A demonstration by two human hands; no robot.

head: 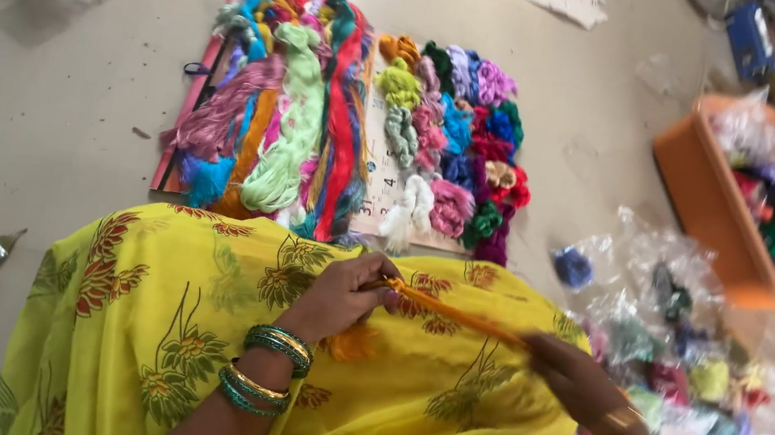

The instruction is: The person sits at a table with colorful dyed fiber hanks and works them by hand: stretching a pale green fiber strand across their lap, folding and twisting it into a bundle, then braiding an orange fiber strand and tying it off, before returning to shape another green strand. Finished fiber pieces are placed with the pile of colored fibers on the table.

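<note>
The person sits on the floor in a yellow flowered garment (188, 341), an orange thread skein (455, 315) stretched taut between both hands above the lap. The left hand (341, 297) has its fingers curled tight, pinching one end of the skein at the fingertips. The right hand (577, 376) closes around the other end, the strand running out from between its fingers. Beyond the knees lie many coloured thread bundles (321, 117) on a board. Clear plastic bags of thread (686, 391) sit just beside the right hand, near an orange tray (703, 201)
</note>
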